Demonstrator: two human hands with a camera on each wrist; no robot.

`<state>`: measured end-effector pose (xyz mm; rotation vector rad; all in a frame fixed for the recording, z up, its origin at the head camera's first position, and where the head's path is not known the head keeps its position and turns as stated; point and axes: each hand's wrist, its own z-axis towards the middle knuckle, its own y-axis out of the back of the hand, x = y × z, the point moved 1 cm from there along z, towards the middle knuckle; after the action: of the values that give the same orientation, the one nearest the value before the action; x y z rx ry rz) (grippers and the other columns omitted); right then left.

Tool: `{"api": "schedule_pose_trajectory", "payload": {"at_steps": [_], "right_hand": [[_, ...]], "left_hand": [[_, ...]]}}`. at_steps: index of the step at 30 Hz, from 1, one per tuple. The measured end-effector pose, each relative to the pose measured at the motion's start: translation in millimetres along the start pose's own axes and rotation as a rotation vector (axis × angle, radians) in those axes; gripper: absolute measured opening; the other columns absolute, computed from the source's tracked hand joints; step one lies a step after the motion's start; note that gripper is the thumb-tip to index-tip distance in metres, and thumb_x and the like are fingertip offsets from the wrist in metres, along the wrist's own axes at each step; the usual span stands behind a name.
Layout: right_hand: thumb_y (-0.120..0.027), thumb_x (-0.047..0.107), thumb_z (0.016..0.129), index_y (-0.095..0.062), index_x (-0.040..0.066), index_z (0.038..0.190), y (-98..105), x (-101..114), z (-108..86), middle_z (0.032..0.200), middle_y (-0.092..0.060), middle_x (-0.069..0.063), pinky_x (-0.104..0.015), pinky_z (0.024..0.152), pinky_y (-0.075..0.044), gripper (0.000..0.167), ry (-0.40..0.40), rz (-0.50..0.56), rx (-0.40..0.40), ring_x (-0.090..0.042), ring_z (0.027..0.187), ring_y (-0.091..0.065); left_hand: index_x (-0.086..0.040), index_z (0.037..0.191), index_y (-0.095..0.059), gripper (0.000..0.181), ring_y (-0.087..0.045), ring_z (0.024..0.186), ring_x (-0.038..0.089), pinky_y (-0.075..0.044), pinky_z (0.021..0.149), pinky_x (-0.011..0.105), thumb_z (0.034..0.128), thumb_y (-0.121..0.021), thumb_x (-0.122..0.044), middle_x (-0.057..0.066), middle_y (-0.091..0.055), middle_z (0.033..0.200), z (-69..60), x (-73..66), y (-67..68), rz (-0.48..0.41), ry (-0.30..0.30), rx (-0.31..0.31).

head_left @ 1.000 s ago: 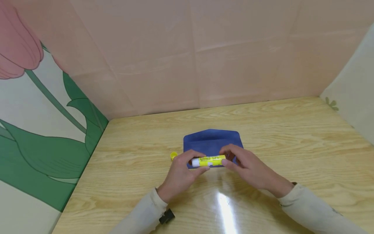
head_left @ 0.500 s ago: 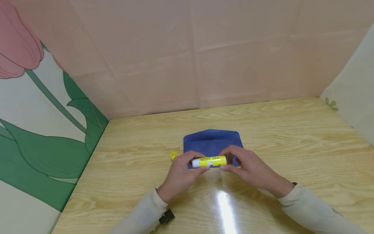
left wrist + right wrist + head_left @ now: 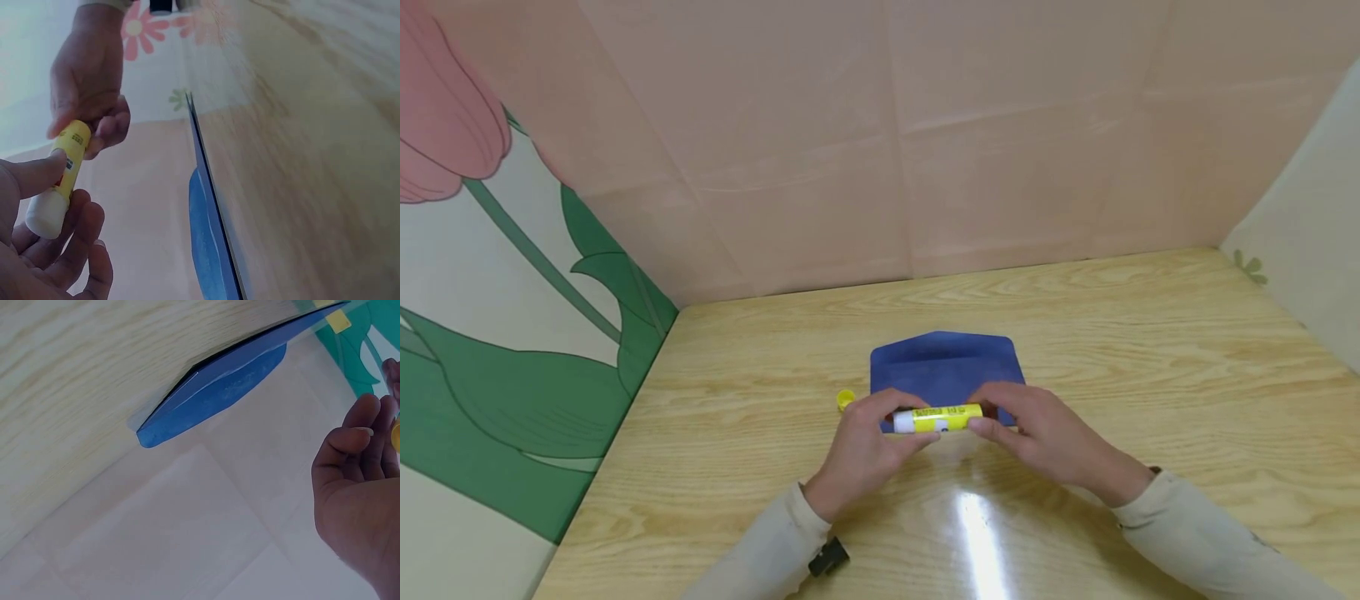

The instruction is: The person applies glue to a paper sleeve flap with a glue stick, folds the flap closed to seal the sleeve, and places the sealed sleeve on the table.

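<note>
A yellow glue stick [image 3: 951, 416] with a white end is held level above a blue envelope [image 3: 936, 375]. My left hand [image 3: 868, 437] grips it around the white end, thumb on the near side, as the left wrist view also shows with the glue stick [image 3: 70, 153]. My right hand [image 3: 1045, 429] pinches its yellow end between thumb and fingers. In the right wrist view only a bit of that yellow end shows beside my right hand [image 3: 359, 481]. The envelope lies on the table with its flap raised away from me. A yellow cap [image 3: 846, 399] sits left of the envelope.
The wooden table [image 3: 760, 358] meets a pink-beige wall cover [image 3: 797, 167] at its back edge. A tulip-patterned panel [image 3: 527, 392] stands on the left and a pale panel [image 3: 1315, 217] on the right. A small black object [image 3: 828, 557] is by the left sleeve.
The right fingers have shifted at the yellow end: they eased round it, then closed on it again. The glue stick has turned slightly and dipped a little. The left hand has barely moved.
</note>
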<state>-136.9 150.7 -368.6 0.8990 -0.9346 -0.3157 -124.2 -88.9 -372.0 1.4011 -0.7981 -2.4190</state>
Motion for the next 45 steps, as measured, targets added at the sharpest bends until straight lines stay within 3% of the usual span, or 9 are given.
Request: {"api": "schedule_pose_trajectory", "payload": {"at_steps": [12, 16, 19, 25, 29, 34, 38, 42, 45], "right_hand": [[-0.054, 0.027, 0.103, -0.061, 0.027, 0.089, -2, -2, 0.2, 0.073, -0.051, 0.018, -0.019, 0.059, -0.041, 0.016, -0.009, 0.021, 0.027, -0.003, 0.063, -0.048], [-0.057, 0.026, 0.102, -0.06, 0.028, 0.089, -1, -3, 0.4, 0.073, -0.054, 0.015, -0.02, 0.056, -0.041, 0.013, -0.002, 0.08, 0.036, -0.004, 0.062, -0.047], [-0.067, 0.026, 0.095, -0.057, 0.029, 0.088, -1, -3, 0.9, 0.074, -0.054, 0.014, -0.018, 0.055, -0.039, 0.013, 0.066, 0.139, 0.037, -0.003, 0.064, -0.048], [-0.076, 0.042, 0.085, -0.054, 0.027, 0.087, -6, 0, 1.6, 0.075, -0.052, 0.016, -0.018, 0.06, -0.042, 0.026, 0.255, 0.126, 0.017, -0.001, 0.069, -0.05], [-0.075, 0.041, 0.087, -0.056, 0.03, 0.089, -11, 3, 3.5, 0.075, -0.051, 0.021, -0.018, 0.057, -0.044, 0.022, 0.275, 0.091, 0.012, 0.004, 0.067, -0.049], [-0.073, 0.037, 0.089, -0.053, 0.032, 0.082, -13, 3, 6.3, 0.067, -0.043, 0.021, -0.015, 0.052, -0.039, 0.022, 0.183, 0.081, -0.01, 0.0, 0.059, -0.046], [-0.073, 0.036, 0.089, -0.053, 0.029, 0.081, -11, 1, 7.8, 0.065, -0.043, 0.016, -0.017, 0.052, -0.038, 0.023, 0.104, 0.033, -0.054, -0.001, 0.057, -0.045], [-0.071, 0.04, 0.091, -0.058, 0.025, 0.083, -9, 0, 11.2, 0.065, -0.046, 0.014, -0.018, 0.052, -0.038, 0.021, -0.012, -0.032, -0.077, -0.002, 0.055, -0.044], [-0.069, 0.042, 0.092, -0.058, 0.023, 0.084, -7, -4, 15.9, 0.066, -0.047, 0.014, -0.019, 0.053, -0.038, 0.023, -0.092, -0.028, -0.071, -0.006, 0.055, -0.046]], "left_hand": [[-0.012, 0.1, -0.071, 0.028, -0.061, 0.082, 0.008, -0.053, 0.071, 0.021, 0.0771, -0.086, -0.015, -0.001, -0.072, 0.097, 0.6, -1.2, -0.9, 0.001, -0.027, 0.01], [-0.015, 0.101, -0.069, 0.027, -0.059, 0.087, 0.008, -0.051, 0.075, 0.021, 0.079, -0.085, -0.017, -0.004, -0.07, 0.099, 1.1, -0.7, -2.2, 0.021, 0.016, 0.058], [-0.017, 0.102, -0.068, 0.028, -0.059, 0.095, 0.013, -0.049, 0.084, 0.024, 0.0796, -0.085, -0.02, -0.007, -0.068, 0.102, 0.9, -0.8, -4.1, 0.053, 0.021, 0.111], [-0.017, 0.103, -0.068, 0.032, -0.052, 0.111, 0.014, -0.047, 0.096, 0.031, 0.0776, -0.086, -0.026, -0.005, -0.061, 0.117, -2.1, -3.7, -8.6, 0.099, -0.089, 0.15], [-0.017, 0.097, -0.068, 0.031, -0.051, 0.111, 0.014, -0.047, 0.096, 0.031, 0.0749, -0.089, -0.026, -0.004, -0.058, 0.116, -4.1, -7.3, -12.5, 0.167, -0.173, 0.11], [-0.017, 0.094, -0.069, 0.027, -0.053, 0.108, 0.016, -0.046, 0.096, 0.032, 0.077, -0.087, -0.029, -0.004, -0.06, 0.111, -0.2, -12.1, -17.3, 0.314, -0.24, 0.027], [-0.014, 0.106, -0.07, 0.041, -0.053, 0.111, 0.017, -0.046, 0.094, 0.032, 0.0775, -0.085, -0.039, -0.003, -0.059, 0.116, 2.4, -13.7, -16.5, 0.431, -0.195, 0.041], [-0.011, 0.125, -0.062, 0.062, -0.052, 0.12, 0.024, -0.049, 0.093, 0.04, 0.0817, -0.076, -0.053, 0.003, -0.058, 0.125, -3.4, -9.7, -12.5, 0.776, -0.167, 0.12], [-0.01, 0.127, -0.061, 0.051, -0.051, 0.126, 0.031, -0.049, 0.097, 0.048, 0.0907, -0.068, -0.046, 0.008, -0.059, 0.127, -10.9, -2.8, -10.0, 1.102, -0.234, 0.171]]}}
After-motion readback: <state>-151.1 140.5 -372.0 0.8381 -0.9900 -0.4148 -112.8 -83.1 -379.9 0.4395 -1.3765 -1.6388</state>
